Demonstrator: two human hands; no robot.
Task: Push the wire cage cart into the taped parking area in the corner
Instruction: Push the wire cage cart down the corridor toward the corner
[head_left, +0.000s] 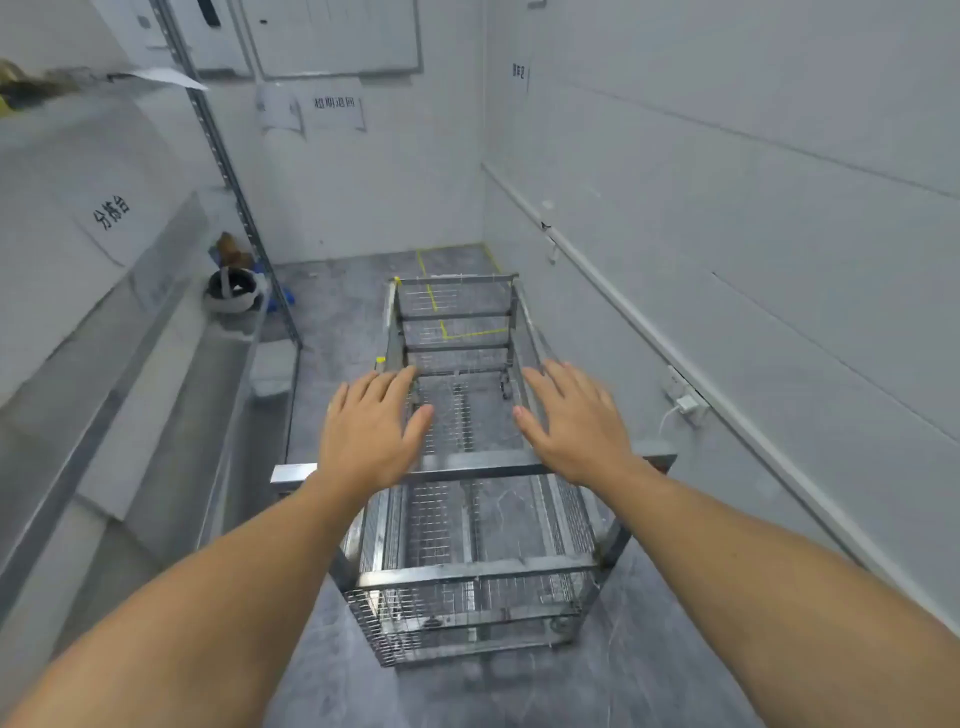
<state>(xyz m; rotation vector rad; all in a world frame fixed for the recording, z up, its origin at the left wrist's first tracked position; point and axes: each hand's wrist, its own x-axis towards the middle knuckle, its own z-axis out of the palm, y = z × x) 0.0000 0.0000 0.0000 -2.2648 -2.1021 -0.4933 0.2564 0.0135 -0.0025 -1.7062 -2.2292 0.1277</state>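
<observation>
The wire cage cart (467, 577) stands on the grey floor in front of me, a metal frame with mesh sides and an open top. Its near top bar (467, 465) runs across just under my wrists. My left hand (371, 431) and my right hand (574, 423) hover above that bar with fingers spread, palms down, holding nothing. Yellow tape lines (434, 299) mark the parking area on the floor in the far right corner, seen partly through the cart's far end.
A long metal shelf unit (156, 364) runs along the left, with a helmet (234, 291) and a box on it. White walls close the back and right side; a conduit (623, 306) and a socket with a plug (685, 402) sit on the right wall.
</observation>
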